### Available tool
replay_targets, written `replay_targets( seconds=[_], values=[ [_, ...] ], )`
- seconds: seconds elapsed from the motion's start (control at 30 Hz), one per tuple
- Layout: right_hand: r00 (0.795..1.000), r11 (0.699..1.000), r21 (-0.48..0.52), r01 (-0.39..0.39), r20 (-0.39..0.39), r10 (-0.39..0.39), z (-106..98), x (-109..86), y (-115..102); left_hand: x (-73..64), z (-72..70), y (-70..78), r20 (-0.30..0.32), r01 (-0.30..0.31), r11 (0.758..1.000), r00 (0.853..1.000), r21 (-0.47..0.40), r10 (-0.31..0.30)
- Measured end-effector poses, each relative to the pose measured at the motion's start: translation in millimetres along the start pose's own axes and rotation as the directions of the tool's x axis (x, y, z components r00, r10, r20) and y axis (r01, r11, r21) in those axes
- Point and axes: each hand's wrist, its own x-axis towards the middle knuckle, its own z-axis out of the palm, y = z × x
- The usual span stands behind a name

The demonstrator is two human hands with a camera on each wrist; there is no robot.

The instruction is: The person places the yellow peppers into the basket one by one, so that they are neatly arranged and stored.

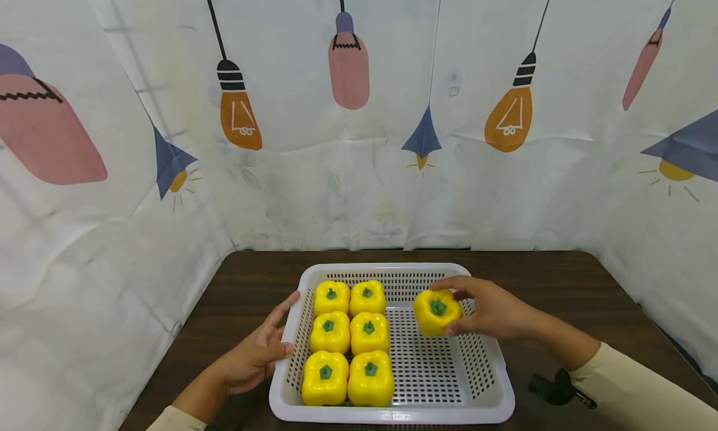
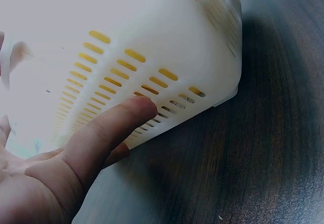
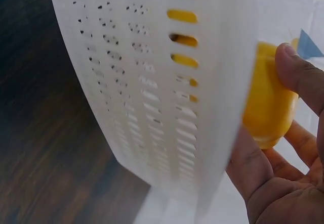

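A white plastic basket (image 1: 449, 414) with slotted walls holds several yellow bell peppers (image 1: 370, 381) with green stems, set upright in two columns on its left side. My right hand (image 1: 496, 309) grips another yellow bell pepper (image 1: 432, 322) between thumb and fingers, over the basket's right part. In the right wrist view this pepper (image 3: 268, 100) shows above the basket's rim, its stem out of sight. At the basket's left side is my left hand (image 1: 255, 356), fingers extended along the outer wall. The left wrist view shows a fingertip of this hand (image 2: 96, 148) against the slotted wall.
Beneath the basket is a dark brown wood-grain table (image 1: 258, 272). A white curtain printed with hanging lamps (image 1: 381, 194) surrounds the table at the back and sides. A black strap device (image 1: 555, 387) sits by the right wrist.
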Motion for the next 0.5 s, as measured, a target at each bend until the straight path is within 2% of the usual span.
replay_targets(
  seconds=[0.17, 0.5],
  values=[
    [0.999, 1.0, 0.0, 0.022, 0.032, -0.022, 8.9, 5.8, -0.4, -0.2, 0.6, 0.8, 0.002, 0.001, 1.0, 1.0, -0.004, -0.001],
    [0.996, 0.999, 0.039, -0.004, 0.094, 0.001, 21.6, 17.5, -5.8, 0.4, -1.2, -0.8, 0.004, -0.006, 1.0, 1.0, 0.005, 0.006]
  ],
)
